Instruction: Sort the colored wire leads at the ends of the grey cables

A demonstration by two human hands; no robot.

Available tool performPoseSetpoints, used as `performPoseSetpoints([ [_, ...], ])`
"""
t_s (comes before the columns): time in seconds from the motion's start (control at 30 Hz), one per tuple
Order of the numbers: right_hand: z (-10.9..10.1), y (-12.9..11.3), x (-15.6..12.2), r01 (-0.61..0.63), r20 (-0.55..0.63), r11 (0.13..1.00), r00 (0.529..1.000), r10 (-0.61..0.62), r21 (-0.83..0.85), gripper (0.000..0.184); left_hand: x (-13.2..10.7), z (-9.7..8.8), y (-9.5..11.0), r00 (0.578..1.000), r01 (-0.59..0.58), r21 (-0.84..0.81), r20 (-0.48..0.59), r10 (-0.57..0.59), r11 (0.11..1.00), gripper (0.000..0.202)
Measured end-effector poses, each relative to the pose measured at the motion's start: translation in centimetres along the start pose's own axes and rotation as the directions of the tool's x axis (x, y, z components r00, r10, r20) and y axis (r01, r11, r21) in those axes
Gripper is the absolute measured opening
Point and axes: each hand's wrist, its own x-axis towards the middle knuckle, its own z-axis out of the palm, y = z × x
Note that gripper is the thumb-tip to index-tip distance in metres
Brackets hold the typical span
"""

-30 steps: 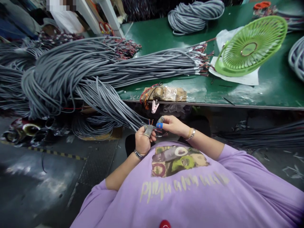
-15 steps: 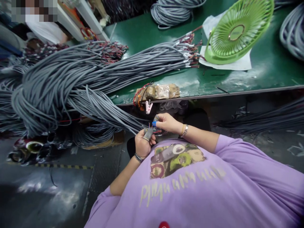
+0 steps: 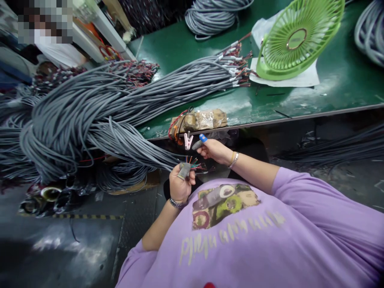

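Observation:
My left hand (image 3: 181, 182) is closed round the stripped end of a grey cable (image 3: 156, 154), and its thumb wears a grey finger cot. Thin coloured wires (image 3: 192, 162) fan out from that end. My right hand (image 3: 213, 150) sits just above and to the right of the wires, with a blue cot and a grey cot on its raised fingertips. Those fingers are apart and nothing shows between them. The cable runs up and left into a large bundle of grey cables (image 3: 90, 108) draped over the bench edge.
A green bench (image 3: 330, 92) carries a green fan grille (image 3: 298, 38), a taped block with wires (image 3: 199, 119), a pink clip (image 3: 188, 141) and more cable coils (image 3: 214, 14). Another person in white (image 3: 57, 50) sits at the far left. Dark floor lies below left.
My right hand has let go of the wire ends and lifted up and away toward the bench edge. The left hand keeps its grip on the cable. The view has tilted slightly.

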Motion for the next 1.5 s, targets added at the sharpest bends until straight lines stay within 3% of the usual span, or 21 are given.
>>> performPoseSetpoints([
  [0.13,1.0,-1.1,1.3,-0.074,0.123,0.997,0.99,0.072,0.016,0.049,1.3,0.1,0.5,0.994,0.054,-0.012,0.094,-0.053,0.998,0.029],
  [0.23,1.6,-1.0,2.0,0.094,0.13,0.994,0.988,-0.086,-0.055,0.051,2.4,-0.1,1.1,0.977,0.107,0.002,0.187,-0.106,0.994,0.029],
  [0.33,1.8,-0.4,2.2,0.302,-0.001,0.943,0.952,-0.305,-0.14,0.055,3.4,-0.4,1.8,0.944,0.16,0.053,0.284,-0.168,0.986,0.032],
  [0.4,1.9,0.0,2.2,0.342,-0.034,0.927,0.936,-0.352,-0.155,0.058,4.1,-0.5,2.3,0.928,0.179,0.076,0.318,-0.194,0.981,0.033],
  [0.6,2.5,0.0,2.7,0.109,0.115,0.987,0.986,-0.123,0.116,0.06,5.1,-0.1,2.8,0.897,0.244,0.067,0.364,-0.251,0.968,0.034],
  [0.73,3.1,-0.1,3.0,0.094,0.074,0.961,0.99,-0.117,0.259,0.057,5.3,0.1,2.7,0.892,0.27,0.029,0.367,-0.262,0.962,0.034],
  [0.87,3.4,-0.3,2.9,0.111,0.02,0.954,0.992,-0.121,0.28,0.055,5.4,-0.1,2.4,0.886,0.286,0.024,0.374,-0.274,0.958,0.033],
  [1.13,2.9,0.0,2.8,0.021,0.075,0.949,0.996,-0.047,0.316,0.057,5.4,-0.2,2.1,0.878,0.29,0.003,0.397,-0.267,0.957,0.031],
  [1.33,2.1,0.0,2.4,-0.099,0.156,0.949,0.986,0.054,0.298,0.066,4.9,-0.2,2.2,0.9,0.231,-0.018,0.383,-0.207,0.973,0.036],
  [1.5,1.9,-0.6,1.7,-0.136,0.207,0.948,0.975,0.077,0.288,0.058,3.0,0.0,1.4,0.953,0.164,-0.008,0.26,-0.156,0.986,0.035],
])
